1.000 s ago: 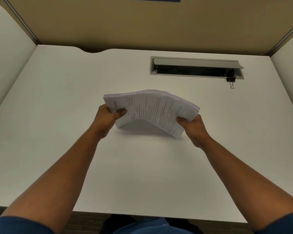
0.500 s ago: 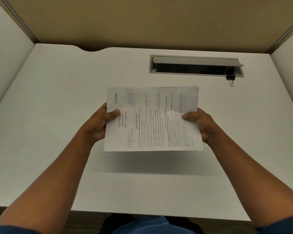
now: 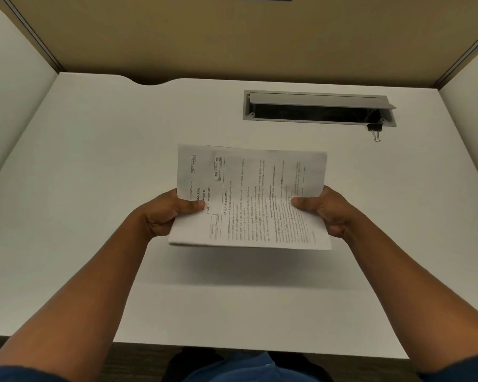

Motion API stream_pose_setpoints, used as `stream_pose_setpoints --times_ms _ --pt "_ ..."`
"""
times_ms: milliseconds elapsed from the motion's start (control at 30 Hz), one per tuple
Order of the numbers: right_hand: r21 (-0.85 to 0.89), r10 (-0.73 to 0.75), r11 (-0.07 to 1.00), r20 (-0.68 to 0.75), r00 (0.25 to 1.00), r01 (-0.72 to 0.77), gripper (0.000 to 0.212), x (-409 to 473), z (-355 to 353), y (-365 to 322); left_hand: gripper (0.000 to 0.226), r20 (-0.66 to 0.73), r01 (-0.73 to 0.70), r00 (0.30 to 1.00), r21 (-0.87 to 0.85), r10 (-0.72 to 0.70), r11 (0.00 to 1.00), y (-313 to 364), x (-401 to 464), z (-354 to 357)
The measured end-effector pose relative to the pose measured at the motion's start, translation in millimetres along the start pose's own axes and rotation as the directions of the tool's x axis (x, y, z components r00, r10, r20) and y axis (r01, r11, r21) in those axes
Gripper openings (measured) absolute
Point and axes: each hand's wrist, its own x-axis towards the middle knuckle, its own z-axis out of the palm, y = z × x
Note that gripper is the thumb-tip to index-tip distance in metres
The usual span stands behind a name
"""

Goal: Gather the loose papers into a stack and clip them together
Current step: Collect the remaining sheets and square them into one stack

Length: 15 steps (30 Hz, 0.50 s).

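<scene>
We had the papers [image 3: 255, 197] gathered in a stack & held above the desk [image 3: 94, 166] mid-scene, left hand [image 3: 164, 213] & right hand [image 3: 326, 212] each pinching a side edge, w/ the clip [image 3: 375, 130] untouched far right, so clipping was left.

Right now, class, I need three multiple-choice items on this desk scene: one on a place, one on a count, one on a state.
1. Where is the binder clip?
A. beside the cable tray's right end
B. on the stack
C. in the left hand

2. How many hands hold the paper stack?
A. none
B. one
C. two

3. The stack is:
A. flat on the desk
B. lifted above the desk
C. clipped

Answers: 1 A, it lies at the tray's corner. 2 C, left hand and right hand each grip a side. 3 B, its shadow falls below it.
</scene>
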Motion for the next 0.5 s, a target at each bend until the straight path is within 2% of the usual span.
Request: stream_pose_setpoints --times_ms 67,133,200,300,367,500 --pt "-0.092 -0.102 0.991 -0.056 0.993 0.097 0.038 1.6 1.6 -2.6 0.047 -0.038 -0.065 0.997 0.081 0.069 0.995 1.7 3.8 0.6" --pt "-0.177 -0.238 0.96 -0.102 0.966 0.218 0.038 1.5 5.2 -7.8 0.046 -0.163 -0.216 0.956 0.164 0.242 0.963 6.3 8.7 6.4" --pt "-0.241 -0.378 0.91 -0.149 0.914 0.337 0.042 0.4 12.3 -14.8 0.039 -0.286 -0.38 0.852 0.235 0.438 0.895 13.2 10.7 15.4" --pt "-0.216 -0.499 0.86 -0.172 0.849 0.462 0.045 0.5 21.1 -19.6 0.042 -0.33 -0.523 0.721 0.316 0.609 0.791 18.2 17.3 22.3" --pt "-0.193 -0.493 0.867 -0.196 0.848 0.46 0.045 4.1 21.1 -14.8 0.043 -0.359 -0.535 0.698 0.315 0.62 0.784 13.0 24.7 20.4" --pt "-0.197 -0.421 0.902 -0.202 0.884 0.384 0.045 9.0 17.0 9.8 0.036 -0.449 -0.457 0.739 0.216 0.503 0.863 -10.6 38.3 16.6"
